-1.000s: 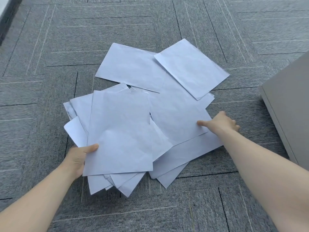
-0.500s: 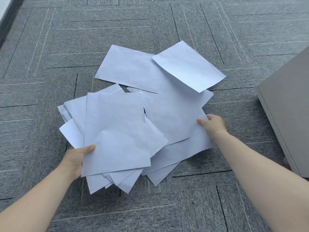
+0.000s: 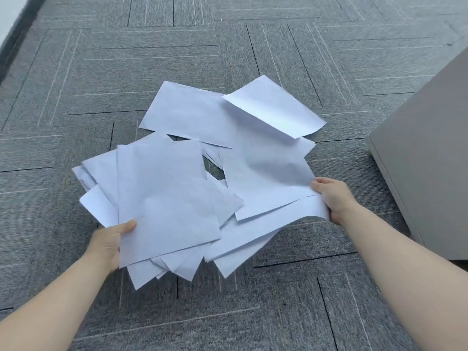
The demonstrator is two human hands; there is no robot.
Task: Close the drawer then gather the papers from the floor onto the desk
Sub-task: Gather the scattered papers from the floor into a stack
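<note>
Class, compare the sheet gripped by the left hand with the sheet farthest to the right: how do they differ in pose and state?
The left-hand sheet is pinched by the left hand; the far-right sheet is touched by no hand. The left-hand sheet looks nearly flat; the far-right sheet curls at its edge. Both are blank and white.

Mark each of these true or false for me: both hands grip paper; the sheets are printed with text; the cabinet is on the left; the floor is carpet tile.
1. Both hands grip paper. True: the left hand pinches the near stack of papers, and the right hand holds sheets at their right edge.
2. The sheets are printed with text. False: the visible faces look blank.
3. The cabinet is on the left. False: the grey cabinet stands at the right edge.
4. The floor is carpet tile. True: grey carpet tiles.
</note>
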